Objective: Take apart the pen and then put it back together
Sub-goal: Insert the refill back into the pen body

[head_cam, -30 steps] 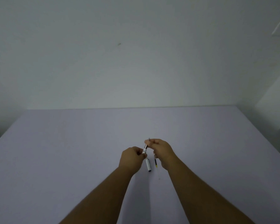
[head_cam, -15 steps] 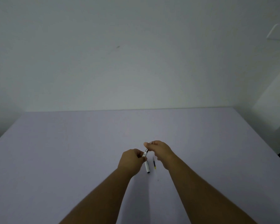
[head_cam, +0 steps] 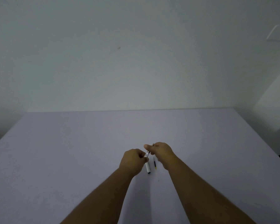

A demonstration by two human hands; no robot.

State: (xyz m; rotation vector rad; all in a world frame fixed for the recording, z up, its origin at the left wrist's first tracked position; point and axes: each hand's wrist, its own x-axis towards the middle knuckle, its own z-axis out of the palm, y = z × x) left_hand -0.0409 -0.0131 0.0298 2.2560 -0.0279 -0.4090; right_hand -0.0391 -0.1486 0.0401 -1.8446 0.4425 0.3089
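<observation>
Both hands up over the table, pretty much in the middle. Left hand is curled shut around the white pen barrel, the barrel's lower end w/ a dark tip sticks out below the fingers toward the person, and it looks lifted off the surface but can't say for sure. Right hand has thumb + fingertips pinched together on the front part of the pen, a small silvery/dark bit that shows in the gap btwn the two hands. Something thin pokes out just above the right fingers too, too small to tell what. The two hands are nearly touching, knuckles close. Just below the right hand's fingers, beside the barrel but apart from it, a thin refill lies flat on the table, dark w/ a yellowish end nearest the person. Lighting's dim so fine detail on the pen parts is kinda mush.
</observation>
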